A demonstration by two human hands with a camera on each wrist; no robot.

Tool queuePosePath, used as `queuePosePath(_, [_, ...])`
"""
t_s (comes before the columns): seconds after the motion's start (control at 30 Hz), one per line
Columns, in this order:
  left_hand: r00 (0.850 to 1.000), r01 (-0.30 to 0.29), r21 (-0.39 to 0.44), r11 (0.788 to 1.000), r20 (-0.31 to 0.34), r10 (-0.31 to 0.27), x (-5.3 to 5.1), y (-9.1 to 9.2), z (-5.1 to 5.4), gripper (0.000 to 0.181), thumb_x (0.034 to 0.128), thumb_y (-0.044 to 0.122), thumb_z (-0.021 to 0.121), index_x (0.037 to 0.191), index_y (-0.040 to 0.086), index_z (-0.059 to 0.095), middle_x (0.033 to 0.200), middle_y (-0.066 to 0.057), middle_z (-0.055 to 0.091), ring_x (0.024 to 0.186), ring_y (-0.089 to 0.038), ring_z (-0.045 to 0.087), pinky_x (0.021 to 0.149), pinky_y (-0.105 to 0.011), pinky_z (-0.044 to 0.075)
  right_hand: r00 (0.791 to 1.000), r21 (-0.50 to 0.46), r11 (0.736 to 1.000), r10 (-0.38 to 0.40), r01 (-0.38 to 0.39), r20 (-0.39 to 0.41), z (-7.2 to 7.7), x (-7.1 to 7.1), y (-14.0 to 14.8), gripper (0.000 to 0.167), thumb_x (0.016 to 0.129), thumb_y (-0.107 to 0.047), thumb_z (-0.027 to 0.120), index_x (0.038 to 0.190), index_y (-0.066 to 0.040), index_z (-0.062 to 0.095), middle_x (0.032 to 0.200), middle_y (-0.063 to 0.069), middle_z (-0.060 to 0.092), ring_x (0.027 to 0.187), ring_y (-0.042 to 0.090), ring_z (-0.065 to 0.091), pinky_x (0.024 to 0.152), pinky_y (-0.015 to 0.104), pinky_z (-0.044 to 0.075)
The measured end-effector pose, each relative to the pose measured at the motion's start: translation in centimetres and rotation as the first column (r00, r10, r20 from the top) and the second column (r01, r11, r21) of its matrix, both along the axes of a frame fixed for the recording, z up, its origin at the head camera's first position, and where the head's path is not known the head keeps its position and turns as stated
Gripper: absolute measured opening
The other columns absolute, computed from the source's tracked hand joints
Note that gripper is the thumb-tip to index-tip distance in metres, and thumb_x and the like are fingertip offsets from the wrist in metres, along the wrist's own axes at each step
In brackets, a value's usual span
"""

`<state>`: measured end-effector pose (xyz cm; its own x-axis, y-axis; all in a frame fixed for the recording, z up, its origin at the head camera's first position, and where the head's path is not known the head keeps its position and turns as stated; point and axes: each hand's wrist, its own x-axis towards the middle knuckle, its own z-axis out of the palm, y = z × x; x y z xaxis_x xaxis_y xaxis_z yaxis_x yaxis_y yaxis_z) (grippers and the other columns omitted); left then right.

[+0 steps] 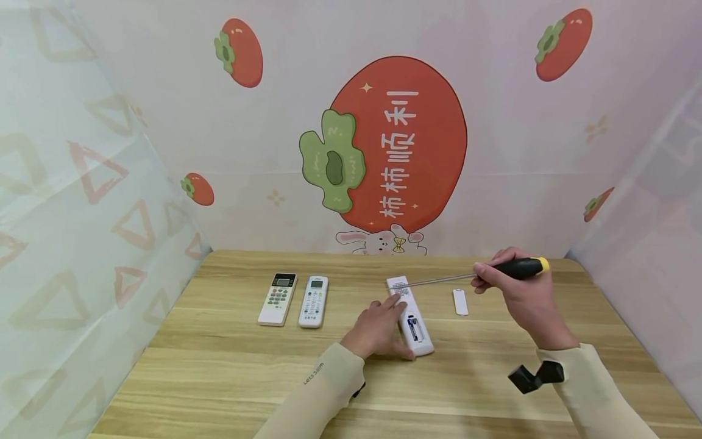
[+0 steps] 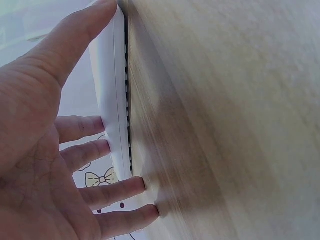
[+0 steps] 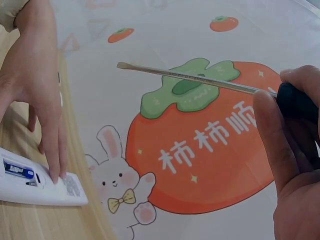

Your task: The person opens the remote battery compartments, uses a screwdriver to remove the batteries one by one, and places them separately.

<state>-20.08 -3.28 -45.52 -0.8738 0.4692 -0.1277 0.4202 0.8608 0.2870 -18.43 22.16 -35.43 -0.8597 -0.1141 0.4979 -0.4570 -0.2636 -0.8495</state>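
Observation:
A white remote (image 1: 421,349) lies face down with its battery compartment uncovered and a blue battery (image 1: 412,328) inside. On its back and side rest fingers of my left hand (image 1: 378,329), the thumb at the near end. The left wrist view shows those fingers (image 2: 80,128) fairly straight against the white remote (image 2: 107,65). My right hand (image 1: 521,299) grips a screwdriver (image 1: 444,280) by its black and yellow handle. Its shaft points left; in the right wrist view the flat tip (image 3: 122,65) stands above the remote (image 3: 45,196), apart from it.
A small white cover (image 1: 460,302) lies right of the face-down remote. Two more remotes, one with a black top (image 1: 278,299) and one white (image 1: 314,302), lie face up on the left of the wooden table (image 1: 219,378). A printed backdrop (image 1: 285,122) stands behind.

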Motion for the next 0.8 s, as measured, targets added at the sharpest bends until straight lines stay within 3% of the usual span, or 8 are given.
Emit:
queuePosePath(0.13, [1.0, 0.002, -0.015, 1.0, -0.014, -0.002, 0.02, 0.05, 0.03, 0.106, 0.0698, 0.061, 0.087, 0.154, 0.013, 0.044, 0.163, -0.004, 0.032, 0.136, -0.035, 0.045, 0.106, -0.049, 0.045, 1.0, -0.027, 1.0, 0.01, -0.01, -0.007, -0.04, -0.08, 0.01, 0.011, 0.089, 0.022, 0.062, 0.088, 0.011, 0.063, 0.082, 0.017, 0.07, 0.069, 0.022, 0.073, 0.063, 0.036, 0.061])
queuePosePath(0.8, [1.0, -0.01, -0.011, 1.0, -0.004, 0.009, -0.04, 0.11, -0.1, 0.107, 0.0693, 0.06, 0.088, 0.154, 0.013, 0.044, 0.163, -0.004, 0.033, 0.136, -0.035, 0.045, 0.106, -0.05, 0.045, 0.992, -0.066, 0.993, -0.094, 0.099, 0.088, 0.05, -0.3, 0.19, 0.013, 0.089, 0.016, 0.067, 0.082, 0.009, 0.059, 0.076, 0.014, 0.069, 0.06, 0.02, 0.071, 0.058, 0.034, 0.06])
